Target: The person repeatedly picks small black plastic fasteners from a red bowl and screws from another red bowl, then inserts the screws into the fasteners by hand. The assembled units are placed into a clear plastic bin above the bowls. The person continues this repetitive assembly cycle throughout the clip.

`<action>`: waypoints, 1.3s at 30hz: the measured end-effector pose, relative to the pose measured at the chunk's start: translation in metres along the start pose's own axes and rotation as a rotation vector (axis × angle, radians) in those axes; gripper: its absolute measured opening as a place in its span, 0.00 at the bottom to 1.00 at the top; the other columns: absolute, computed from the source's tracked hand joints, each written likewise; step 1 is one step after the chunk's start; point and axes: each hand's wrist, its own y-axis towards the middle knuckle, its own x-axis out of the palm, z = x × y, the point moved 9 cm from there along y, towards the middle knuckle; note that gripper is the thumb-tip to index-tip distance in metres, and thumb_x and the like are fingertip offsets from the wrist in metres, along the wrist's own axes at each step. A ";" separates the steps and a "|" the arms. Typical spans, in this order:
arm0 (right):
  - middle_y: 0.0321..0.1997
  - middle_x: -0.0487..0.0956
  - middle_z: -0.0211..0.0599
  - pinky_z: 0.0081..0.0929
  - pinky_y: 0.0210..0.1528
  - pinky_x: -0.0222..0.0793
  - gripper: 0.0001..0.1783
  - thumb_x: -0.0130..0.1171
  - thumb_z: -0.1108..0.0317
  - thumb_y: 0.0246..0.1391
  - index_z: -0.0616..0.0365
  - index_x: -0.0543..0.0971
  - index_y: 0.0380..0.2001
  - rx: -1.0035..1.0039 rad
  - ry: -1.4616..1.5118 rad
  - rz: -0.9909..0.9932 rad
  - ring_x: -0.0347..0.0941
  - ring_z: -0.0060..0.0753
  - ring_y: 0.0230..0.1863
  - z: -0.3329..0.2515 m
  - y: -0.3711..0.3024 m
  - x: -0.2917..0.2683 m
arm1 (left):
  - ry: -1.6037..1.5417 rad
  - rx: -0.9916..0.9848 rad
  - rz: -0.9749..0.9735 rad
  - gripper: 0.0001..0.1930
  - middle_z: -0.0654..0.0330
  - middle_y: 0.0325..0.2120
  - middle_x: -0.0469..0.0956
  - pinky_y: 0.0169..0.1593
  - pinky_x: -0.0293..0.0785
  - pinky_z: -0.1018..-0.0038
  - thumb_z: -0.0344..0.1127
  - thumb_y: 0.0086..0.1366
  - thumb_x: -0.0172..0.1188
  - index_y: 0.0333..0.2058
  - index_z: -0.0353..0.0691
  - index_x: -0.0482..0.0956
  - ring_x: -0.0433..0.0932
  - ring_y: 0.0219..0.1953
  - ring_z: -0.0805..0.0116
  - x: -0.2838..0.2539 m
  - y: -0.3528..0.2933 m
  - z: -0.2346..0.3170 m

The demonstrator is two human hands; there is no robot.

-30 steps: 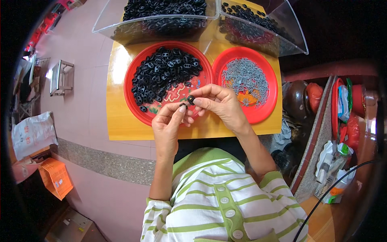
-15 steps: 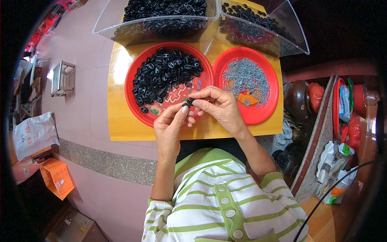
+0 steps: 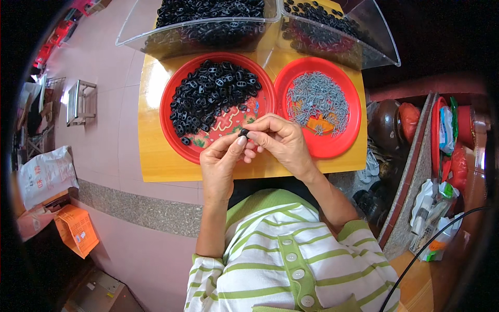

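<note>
My left hand (image 3: 222, 156) and my right hand (image 3: 280, 140) meet over the near edge of the left red tray (image 3: 167, 132). Thumb and fingers of both pinch one small black plastic piece (image 3: 243, 133), mostly covered by the fingertips. Whether a screw is also between them, I cannot tell. A heap of black oval two-holed plastic pieces (image 3: 208, 93) fills the far and left part of that tray. To its right, a second red tray (image 3: 353, 125) holds a scatter of small grey screws (image 3: 318, 99).
Two clear plastic bins, the left bin (image 3: 202, 23) and the right bin (image 3: 338, 31), stand at the table's far side with more black pieces inside. The yellow table (image 3: 156, 169) ends just before my lap. A black cable (image 3: 416, 249) curves at the lower right. A metal stool (image 3: 79, 102) stands left.
My hands have drawn slightly closer together, and the black piece between the fingertips shows less than before. The trays stay in place; the view has shifted a little.
</note>
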 end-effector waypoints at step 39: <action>0.29 0.72 0.25 0.13 0.31 0.65 0.09 0.62 0.72 0.52 0.65 0.75 0.34 -0.104 -0.132 -0.050 0.68 0.12 0.31 -0.024 -0.014 -0.006 | 0.227 0.500 -0.033 0.08 0.60 0.39 0.74 0.45 0.68 0.81 0.26 0.64 0.54 0.41 0.33 0.76 0.72 0.40 0.76 0.026 -0.013 0.024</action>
